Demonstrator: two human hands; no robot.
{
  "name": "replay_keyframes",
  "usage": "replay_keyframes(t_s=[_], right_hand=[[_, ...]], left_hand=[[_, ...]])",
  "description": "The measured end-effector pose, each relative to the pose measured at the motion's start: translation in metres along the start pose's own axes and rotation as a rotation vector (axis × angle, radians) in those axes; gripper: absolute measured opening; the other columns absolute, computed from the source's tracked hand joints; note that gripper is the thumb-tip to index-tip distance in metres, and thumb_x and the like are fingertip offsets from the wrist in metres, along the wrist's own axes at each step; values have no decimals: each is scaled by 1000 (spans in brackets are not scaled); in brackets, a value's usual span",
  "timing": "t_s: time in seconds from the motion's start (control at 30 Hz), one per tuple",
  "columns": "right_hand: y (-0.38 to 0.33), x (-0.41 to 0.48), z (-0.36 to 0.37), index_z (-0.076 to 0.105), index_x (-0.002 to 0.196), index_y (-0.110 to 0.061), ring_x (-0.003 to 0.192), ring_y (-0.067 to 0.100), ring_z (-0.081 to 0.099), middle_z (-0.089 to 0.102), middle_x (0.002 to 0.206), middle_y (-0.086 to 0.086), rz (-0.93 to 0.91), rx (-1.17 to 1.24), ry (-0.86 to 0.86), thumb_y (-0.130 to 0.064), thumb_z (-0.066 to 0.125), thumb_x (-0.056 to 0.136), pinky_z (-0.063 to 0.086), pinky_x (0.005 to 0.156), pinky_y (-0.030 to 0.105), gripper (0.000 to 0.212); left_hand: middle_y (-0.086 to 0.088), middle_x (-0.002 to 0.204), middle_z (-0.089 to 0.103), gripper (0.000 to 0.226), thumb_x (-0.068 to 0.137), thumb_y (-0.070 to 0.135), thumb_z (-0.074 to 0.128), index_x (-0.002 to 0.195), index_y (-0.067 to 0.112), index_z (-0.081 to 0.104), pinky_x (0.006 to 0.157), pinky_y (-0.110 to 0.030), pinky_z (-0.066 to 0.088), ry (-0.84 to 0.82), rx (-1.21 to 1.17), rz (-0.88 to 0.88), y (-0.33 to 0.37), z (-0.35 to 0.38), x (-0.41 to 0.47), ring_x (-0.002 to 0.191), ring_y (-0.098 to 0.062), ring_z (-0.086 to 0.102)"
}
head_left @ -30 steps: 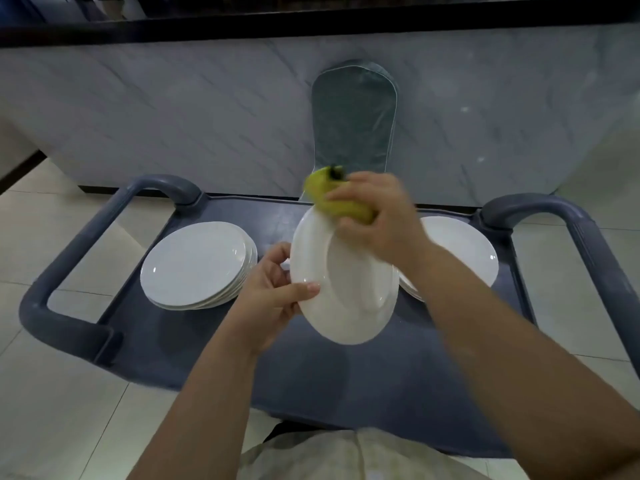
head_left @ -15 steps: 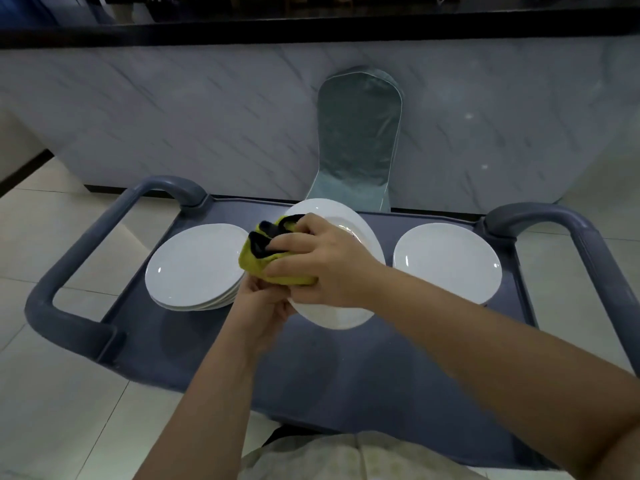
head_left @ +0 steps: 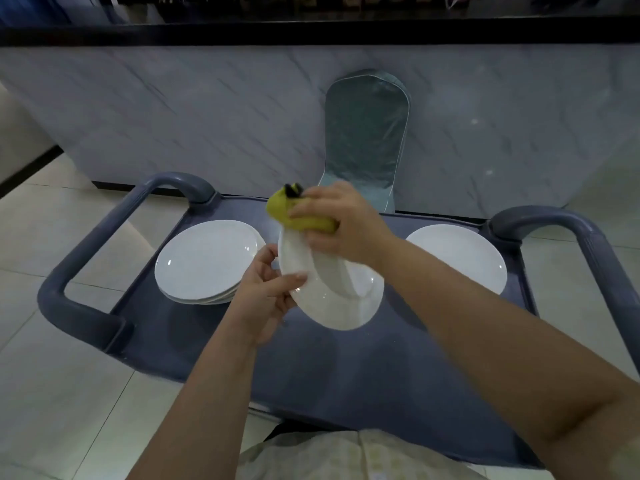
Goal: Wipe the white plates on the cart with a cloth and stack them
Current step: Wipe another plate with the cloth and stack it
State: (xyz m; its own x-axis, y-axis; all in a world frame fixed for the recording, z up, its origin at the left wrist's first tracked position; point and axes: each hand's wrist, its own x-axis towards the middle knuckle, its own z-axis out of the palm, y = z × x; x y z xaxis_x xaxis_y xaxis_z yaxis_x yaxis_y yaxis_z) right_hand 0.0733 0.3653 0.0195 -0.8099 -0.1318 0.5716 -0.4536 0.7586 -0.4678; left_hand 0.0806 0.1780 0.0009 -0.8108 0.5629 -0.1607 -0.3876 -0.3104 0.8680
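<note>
A white plate [head_left: 332, 299] is held tilted above the middle of the grey-blue cart [head_left: 311, 368]. My left hand [head_left: 266, 296] pinches its left rim, thumb on the face. My right hand [head_left: 343, 226] grips a yellow-green cloth [head_left: 294, 213] and presses it on the plate's upper edge. A stack of several white plates [head_left: 207, 261] lies on the cart's left side. Another white plate [head_left: 460, 258] lies on the right, partly hidden by my right forearm.
The cart has thick grey handles at the left [head_left: 79, 271] and right [head_left: 595, 258]. A chair back with a teal cover [head_left: 367, 133] stands behind the cart against a marble-faced counter [head_left: 173, 109]. Pale floor tiles [head_left: 52, 393] surround the cart.
The cloth in my right hand has swept from the plate's left side to its upper edge. The plate is tilted more steeply, and my left thumb is back on its face.
</note>
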Motion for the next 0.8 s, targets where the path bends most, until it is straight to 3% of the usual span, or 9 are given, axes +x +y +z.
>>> replay_keyframes(t_s=[0.07, 0.13, 0.23, 0.37, 0.43, 0.5, 0.63, 0.7, 0.8], right_hand=[[16, 4, -8, 75, 104, -20, 98, 20, 55, 66, 112, -2, 197, 60, 93, -32, 62, 73, 41, 95, 29, 36], [26, 1, -14, 75, 101, -21, 97, 13, 57, 64, 103, -9, 341, 117, 136, -22, 65, 73, 42, 97, 33, 30], [35, -18, -16, 73, 103, -25, 99, 12, 56, 63, 105, -7, 588, 195, 166, -11, 68, 79, 45, 96, 31, 28], [28, -48, -9, 73, 103, -29, 100, 9, 57, 64, 109, -8, 791, 229, 274, -17, 67, 79, 47, 96, 32, 27], [12, -59, -2, 73, 101, -29, 97, 10, 59, 65, 103, -11, 784, 219, 349, -18, 68, 78, 49, 93, 34, 26], [-7, -66, 8, 74, 102, -25, 97, 16, 59, 67, 106, -8, 629, 146, 352, -24, 65, 75, 48, 93, 34, 29], [-24, -73, 15, 75, 106, -23, 95, 22, 50, 64, 120, -4, 365, 34, 220, -31, 58, 76, 34, 95, 14, 35], [-9, -76, 2, 75, 105, -22, 98, 22, 54, 63, 120, -5, 402, 23, 276, -29, 61, 74, 37, 98, 18, 35], [14, -82, -16, 74, 102, -26, 101, 25, 62, 67, 111, -4, 596, 44, 391, -27, 64, 73, 47, 95, 37, 31]], left_hand=[[-5, 85, 70, 35, 69, -5, 63, 96, 14, 51, 58, -28, 57, 23, -25, 9, 2, -1, 0, 74, -18, 68], [-3, 86, 71, 34, 72, -9, 62, 95, 14, 52, 62, -27, 58, 76, -106, 18, 3, -4, 2, 77, -16, 69], [0, 83, 72, 25, 85, -9, 50, 94, 15, 52, 63, -25, 58, 161, -192, 26, 6, -3, 8, 75, -12, 69], [0, 80, 73, 24, 92, -9, 46, 93, 13, 54, 56, -20, 56, 282, -376, 8, 7, 2, 20, 69, -9, 70], [-3, 78, 74, 23, 92, -9, 46, 94, 12, 55, 53, -20, 54, 310, -464, -10, 7, 9, 30, 67, -11, 71], [-7, 83, 73, 21, 92, -9, 48, 96, 11, 55, 54, -22, 56, 323, -515, -26, 5, 17, 41, 67, -14, 72], [-13, 93, 72, 20, 92, -6, 50, 101, 10, 57, 62, -28, 59, 306, -510, -40, 3, 29, 51, 74, -21, 73], [-11, 89, 74, 21, 92, -7, 49, 99, 11, 58, 62, -28, 59, 290, -532, -32, 5, 29, 49, 75, -19, 73], [-7, 86, 75, 24, 92, -7, 49, 98, 13, 60, 63, -28, 59, 274, -575, -33, 9, 26, 46, 76, -17, 73]])
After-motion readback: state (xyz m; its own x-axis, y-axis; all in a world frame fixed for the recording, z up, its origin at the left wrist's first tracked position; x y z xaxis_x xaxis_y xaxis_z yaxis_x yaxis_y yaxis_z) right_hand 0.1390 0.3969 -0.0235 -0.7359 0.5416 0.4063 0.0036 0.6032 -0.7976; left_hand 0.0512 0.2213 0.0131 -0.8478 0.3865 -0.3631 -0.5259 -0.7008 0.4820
